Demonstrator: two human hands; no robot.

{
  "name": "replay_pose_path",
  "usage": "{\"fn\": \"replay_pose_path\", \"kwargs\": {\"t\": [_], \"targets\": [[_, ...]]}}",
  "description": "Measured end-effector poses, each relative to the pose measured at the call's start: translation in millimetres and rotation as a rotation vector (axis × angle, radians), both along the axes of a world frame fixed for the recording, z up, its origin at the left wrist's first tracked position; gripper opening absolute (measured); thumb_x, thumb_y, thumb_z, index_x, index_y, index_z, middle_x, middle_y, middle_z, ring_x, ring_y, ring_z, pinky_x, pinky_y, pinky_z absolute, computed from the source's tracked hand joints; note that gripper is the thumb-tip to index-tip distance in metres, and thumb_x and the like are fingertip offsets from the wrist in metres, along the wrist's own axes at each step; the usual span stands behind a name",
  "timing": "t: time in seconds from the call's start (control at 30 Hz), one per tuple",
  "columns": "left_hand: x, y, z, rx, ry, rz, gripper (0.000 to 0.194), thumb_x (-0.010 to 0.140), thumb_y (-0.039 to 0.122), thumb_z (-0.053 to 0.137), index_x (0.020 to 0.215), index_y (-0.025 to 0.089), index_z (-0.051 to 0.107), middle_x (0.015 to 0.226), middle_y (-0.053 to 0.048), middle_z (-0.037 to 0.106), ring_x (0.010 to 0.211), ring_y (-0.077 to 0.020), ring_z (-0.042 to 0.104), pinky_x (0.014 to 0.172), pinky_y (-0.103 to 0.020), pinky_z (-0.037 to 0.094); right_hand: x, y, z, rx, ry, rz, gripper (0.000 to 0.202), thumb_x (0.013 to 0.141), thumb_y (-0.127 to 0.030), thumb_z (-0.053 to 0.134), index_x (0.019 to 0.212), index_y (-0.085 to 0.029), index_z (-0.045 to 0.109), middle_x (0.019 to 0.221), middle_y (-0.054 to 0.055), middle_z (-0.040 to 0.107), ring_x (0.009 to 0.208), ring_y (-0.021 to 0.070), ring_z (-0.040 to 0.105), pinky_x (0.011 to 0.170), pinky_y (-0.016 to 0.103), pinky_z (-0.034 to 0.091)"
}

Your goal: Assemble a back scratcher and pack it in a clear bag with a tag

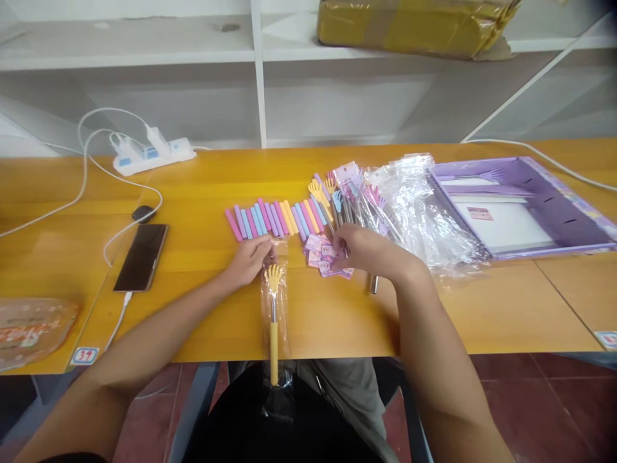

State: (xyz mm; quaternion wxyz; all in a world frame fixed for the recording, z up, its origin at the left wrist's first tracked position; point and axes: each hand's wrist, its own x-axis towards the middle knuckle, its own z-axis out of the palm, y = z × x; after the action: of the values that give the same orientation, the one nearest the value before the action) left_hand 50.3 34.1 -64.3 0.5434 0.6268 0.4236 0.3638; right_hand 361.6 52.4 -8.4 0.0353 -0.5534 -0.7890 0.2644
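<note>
Head view: my left hand (248,260) pinches the bagged yellow scratcher (274,302); my right hand (359,247) closes on a small card (328,251). One packed, many loose scratchers (347,199) remain.

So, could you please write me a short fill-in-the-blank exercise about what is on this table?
1. The left hand rests on the top of a clear bag holding a back scratcher whose colour is ____.
2. The right hand lies over a pile of small pink ____.
3. The phone lies with its screen facing ____.
4. The open box at the right is coloured ____.

Missing words: yellow; cards; up; purple
</note>
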Motion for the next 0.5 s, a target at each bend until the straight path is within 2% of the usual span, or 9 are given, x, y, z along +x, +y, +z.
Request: {"fn": "replay_pose_path", "kwargs": {"t": [0.1,0.27,0.4,0.5], "targets": [[0.3,-0.6,0.1,-0.028,-0.019,0.025,0.056,0.107,0.066,0.048,0.083,0.017,0.059,0.077,-0.005,0.065,0.07,-0.016,0.064,0.063,-0.028,0.051,1.7,3.1,-4.9,0.069,0.051,-0.024,0.049,0.064,-0.019,0.099,0.098,-0.019,0.064,0.106,0.004,0.065,0.083,0.0189,0.059,0.073,0.031,0.043],[1.7,-0.9,1.2,-0.025,0.03,0.043,0.06,0.104,0.073,0.051,0.085,0.017,0.06,0.078,-0.004,0.062,0.069,-0.0159,0.066,0.059,-0.026,0.05,1.5,5.6,-7.8,0.0,0.113,-0.029,0.042,0.068,-0.015,0.093,0.096,-0.021,0.063,0.091,0.001,0.067,0.078,0.018,0.059,0.068,0.029,0.039],[5.6,-1.6,8.7,-0.027,0.02,0.048,0.061,0.097,0.077,0.061,0.085,0.017,0.059,0.077,-0.002,0.062,0.066,-0.0145,0.063,0.059,-0.026,0.051,2.2,6.2,-4.5,0.014,0.232,0.028,0.023,0.081,-0.025,0.083,0.091,-0.02,0.064,0.09,0.002,0.068,0.079,0.0176,0.06,0.072,0.029,0.04],[7.3,-1.7,9.7,-0.06,-0.007,0.05,0.065,0.094,0.08,0.062,0.081,0.016,0.06,0.074,-0.002,0.062,0.063,-0.0135,0.062,0.057,-0.025,0.052,4.3,6.4,-0.7,0.052,0.303,0.075,0.019,0.089,-0.036,0.076,0.089,-0.02,0.066,0.094,0.005,0.068,0.084,0.0194,0.061,0.077,0.031,0.042]]}}
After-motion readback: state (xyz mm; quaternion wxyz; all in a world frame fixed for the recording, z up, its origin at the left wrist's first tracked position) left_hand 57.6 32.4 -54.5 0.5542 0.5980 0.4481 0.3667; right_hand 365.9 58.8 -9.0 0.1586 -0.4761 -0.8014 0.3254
